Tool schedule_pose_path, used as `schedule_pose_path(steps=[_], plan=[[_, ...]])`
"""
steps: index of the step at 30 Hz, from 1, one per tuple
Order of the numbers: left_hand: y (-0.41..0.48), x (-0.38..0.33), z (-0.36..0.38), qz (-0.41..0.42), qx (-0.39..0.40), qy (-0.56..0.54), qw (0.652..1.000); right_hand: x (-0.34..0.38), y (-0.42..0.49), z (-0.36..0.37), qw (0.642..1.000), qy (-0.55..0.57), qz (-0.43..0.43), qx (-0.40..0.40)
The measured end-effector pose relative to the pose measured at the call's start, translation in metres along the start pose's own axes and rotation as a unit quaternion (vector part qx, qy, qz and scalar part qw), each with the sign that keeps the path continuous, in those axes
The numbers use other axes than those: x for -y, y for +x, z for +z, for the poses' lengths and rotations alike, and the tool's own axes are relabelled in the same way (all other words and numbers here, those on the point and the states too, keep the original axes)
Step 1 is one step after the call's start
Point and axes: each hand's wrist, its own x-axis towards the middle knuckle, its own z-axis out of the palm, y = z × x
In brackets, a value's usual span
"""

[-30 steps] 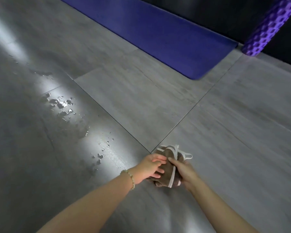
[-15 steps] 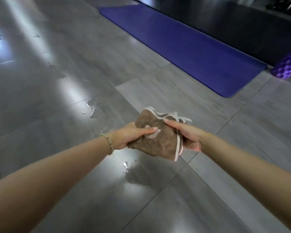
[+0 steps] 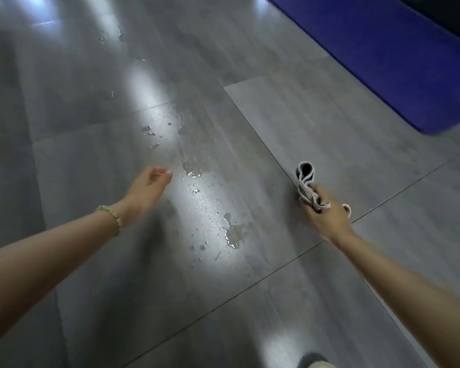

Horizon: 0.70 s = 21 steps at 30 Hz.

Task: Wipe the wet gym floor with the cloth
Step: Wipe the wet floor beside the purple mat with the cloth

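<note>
The grey tiled gym floor (image 3: pixel 316 123) carries a trail of water drops and small puddles (image 3: pixel 197 181) running from the upper left down to the middle. My right hand (image 3: pixel 325 217) is closed around the bunched brown cloth (image 3: pixel 306 179) with its pale trim, held above the floor to the right of the wet patch. My left hand (image 3: pixel 149 187), with a bead bracelet on the wrist, hovers empty over the left edge of the wet patch, its fingers loosely curled and apart.
A purple exercise mat (image 3: pixel 398 57) lies at the upper right, apart from the water. A shoe tip (image 3: pixel 318 363) shows at the bottom edge. Bright light glare falls across the wet tiles.
My left hand let go of the cloth and swung out to the left. The cloth is now bunched in my right hand alone. The view tilted down onto the wet patch.
</note>
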Motion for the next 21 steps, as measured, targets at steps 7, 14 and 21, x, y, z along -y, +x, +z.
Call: schedule_pose_path(steps=[7,14,21], plan=[[-0.042,0.053,-0.014,0.064,-0.008,0.212,0.975,-0.029,0.006,0.069,0.996,-0.080,0.021,-0.015],[-0.104,0.087,-0.026,0.058,0.013,0.413,0.909,-0.013,0.006,0.108,0.987,-0.148,0.052,-0.016],[-0.143,0.125,-0.048,0.020,-0.017,0.459,0.888,0.066,-0.066,0.190,0.940,-0.161,-0.283,0.104]])
